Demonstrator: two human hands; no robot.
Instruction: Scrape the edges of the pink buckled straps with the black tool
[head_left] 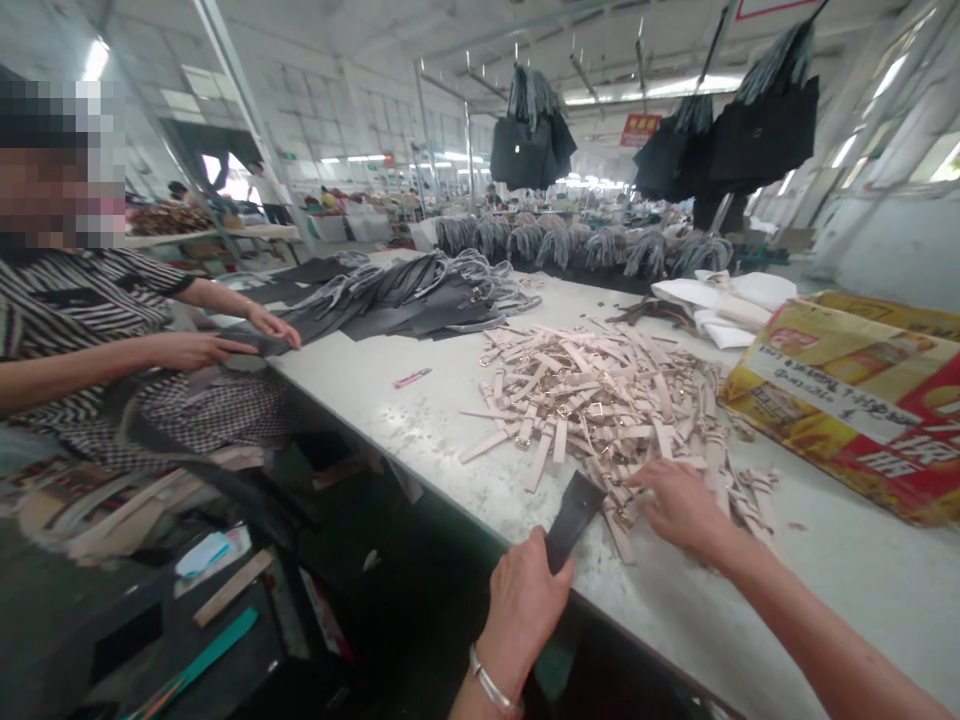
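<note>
A dark strip (576, 512) is held in my left hand (529, 590), its wide end with a small hole lying over the table's edge. My right hand (679, 505) is at the near side of a heap of pale straps with gold buckles (592, 385). Its fingers are bent and pressed together at the straps; what lies between the fingertips is too small to make out. The heap spreads over the white table (435, 440).
A yellow and red printed box (847, 400) stands at the right, beside white cloth (727, 300). Dark bag pieces (420, 295) lie at the table's far side. A small pink tool (413, 378) rests left of the heap. At the left, a person's hands (262, 335) hold dark material.
</note>
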